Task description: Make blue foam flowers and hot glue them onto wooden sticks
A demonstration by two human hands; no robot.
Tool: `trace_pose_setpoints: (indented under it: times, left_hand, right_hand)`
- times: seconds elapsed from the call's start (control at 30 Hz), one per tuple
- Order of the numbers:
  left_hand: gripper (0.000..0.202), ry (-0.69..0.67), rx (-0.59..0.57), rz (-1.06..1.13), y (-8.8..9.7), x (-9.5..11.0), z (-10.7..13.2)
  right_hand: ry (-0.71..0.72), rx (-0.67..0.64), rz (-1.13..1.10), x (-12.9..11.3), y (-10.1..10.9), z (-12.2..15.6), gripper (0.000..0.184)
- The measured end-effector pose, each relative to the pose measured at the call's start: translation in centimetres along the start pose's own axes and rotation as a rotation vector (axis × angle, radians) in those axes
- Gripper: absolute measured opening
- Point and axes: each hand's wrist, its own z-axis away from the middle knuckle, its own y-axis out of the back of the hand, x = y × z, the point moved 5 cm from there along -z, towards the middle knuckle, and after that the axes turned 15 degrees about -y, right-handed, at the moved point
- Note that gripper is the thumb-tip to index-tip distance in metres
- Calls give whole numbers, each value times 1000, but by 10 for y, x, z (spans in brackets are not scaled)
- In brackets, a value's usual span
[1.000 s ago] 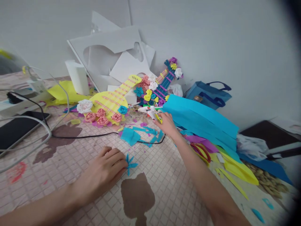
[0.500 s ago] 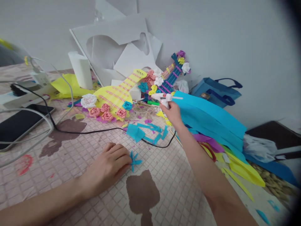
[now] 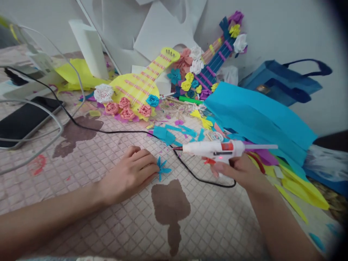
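My right hand [image 3: 241,172] is wrapped round the handle of a white glue gun [image 3: 209,148], its nozzle pointing left above the table. A clear glue stick [image 3: 262,146] juts from the gun's back end. My left hand [image 3: 136,172] rests on the table with its fingers curled together at a small blue paper flower [image 3: 163,169]. The flower's left side is hidden behind the fingertips. Blue paper strips [image 3: 165,135] lie just beyond the left hand.
A yellow paper guitar [image 3: 136,92] with paper roses stands at the back, beside a dark blue one [image 3: 214,69]. Large blue paper [image 3: 258,112] lies right. A black cord [image 3: 119,131] crosses the table. A phone [image 3: 29,117] and a power strip [image 3: 16,88] are left.
My right hand has brought the glue gun from the back of the table nearer, to the right of the flower. My left hand stays at the flower. The camera view has tilted down.
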Motion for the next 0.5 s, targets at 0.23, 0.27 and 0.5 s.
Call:
trace_pose_setpoints:
  times: [0.23,0.27,0.5]
  left_hand:
    - [10,-47,-27,-50,1,2,0]
    - [11,-44,-32,-49,2,2,0]
    - [14,-49,-61,-43,2,1,-3]
  right_hand:
    - [67,-35,118,-7,-20,11,12]
    - [62,-39,135,-7,-21,11,12]
    - [78,-103,176,-10,-29,9,7]
